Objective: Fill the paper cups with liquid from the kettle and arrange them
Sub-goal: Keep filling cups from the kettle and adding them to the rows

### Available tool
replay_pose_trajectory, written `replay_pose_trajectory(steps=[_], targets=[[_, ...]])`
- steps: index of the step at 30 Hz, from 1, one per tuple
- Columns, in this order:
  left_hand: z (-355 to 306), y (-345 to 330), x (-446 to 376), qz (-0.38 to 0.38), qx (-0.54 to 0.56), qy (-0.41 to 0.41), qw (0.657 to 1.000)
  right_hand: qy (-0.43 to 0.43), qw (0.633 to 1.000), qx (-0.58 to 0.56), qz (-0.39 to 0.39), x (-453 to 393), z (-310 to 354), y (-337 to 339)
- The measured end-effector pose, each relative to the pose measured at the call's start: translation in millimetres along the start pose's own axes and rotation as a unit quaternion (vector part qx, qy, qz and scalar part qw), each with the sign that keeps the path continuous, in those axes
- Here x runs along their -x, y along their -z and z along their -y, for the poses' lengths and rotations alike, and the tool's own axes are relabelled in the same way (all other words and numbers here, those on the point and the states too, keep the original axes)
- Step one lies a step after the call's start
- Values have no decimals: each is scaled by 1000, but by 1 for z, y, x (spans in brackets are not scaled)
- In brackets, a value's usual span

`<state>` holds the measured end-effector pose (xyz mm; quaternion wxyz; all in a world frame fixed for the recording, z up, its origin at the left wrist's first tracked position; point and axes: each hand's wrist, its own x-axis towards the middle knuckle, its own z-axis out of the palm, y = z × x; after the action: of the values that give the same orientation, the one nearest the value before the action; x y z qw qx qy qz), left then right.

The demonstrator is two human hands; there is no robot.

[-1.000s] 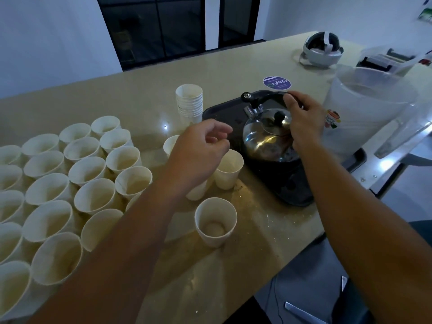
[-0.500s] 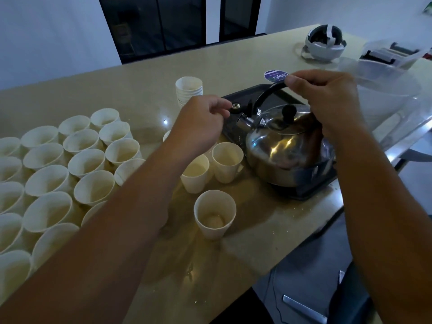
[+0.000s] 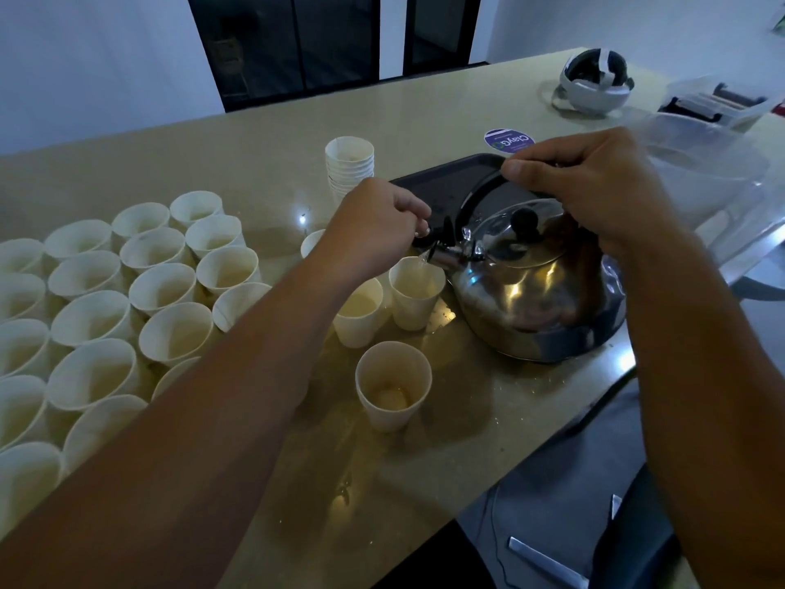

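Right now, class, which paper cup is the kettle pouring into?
The cup directly under the kettle's spout, rightmost of the loose cups; water streams into it alone.

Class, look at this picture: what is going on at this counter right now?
A person is pouring from a steel kettle into a paper cup. The right hand grips the kettle's black handle and tips it, while the left hand pinches the spout cap open. Water runs from the spout into the cup. Two more cups stand nearby, many others are grouped at the left, and a stack of cups waits behind.
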<state>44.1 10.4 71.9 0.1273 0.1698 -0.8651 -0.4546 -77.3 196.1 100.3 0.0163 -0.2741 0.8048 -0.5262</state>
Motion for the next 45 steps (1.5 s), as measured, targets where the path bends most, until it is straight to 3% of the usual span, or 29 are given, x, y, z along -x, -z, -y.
replay_pose_trajectory(steps=[19, 27, 38, 45], targets=[[-9, -8, 5, 25, 11, -6, 1000, -6, 999, 23, 23, 1, 3, 10], [-10, -10, 6, 17, 11, -30, 999, -44, 998, -54, 5, 9, -7, 10], [-35, -3, -1, -45, 55, -142, 987, -78, 970, -152, -175, -8, -8, 10], [-11, -5, 27, -9, 44, -122, 991, -77, 962, -166, -204, -36, -35, -21]])
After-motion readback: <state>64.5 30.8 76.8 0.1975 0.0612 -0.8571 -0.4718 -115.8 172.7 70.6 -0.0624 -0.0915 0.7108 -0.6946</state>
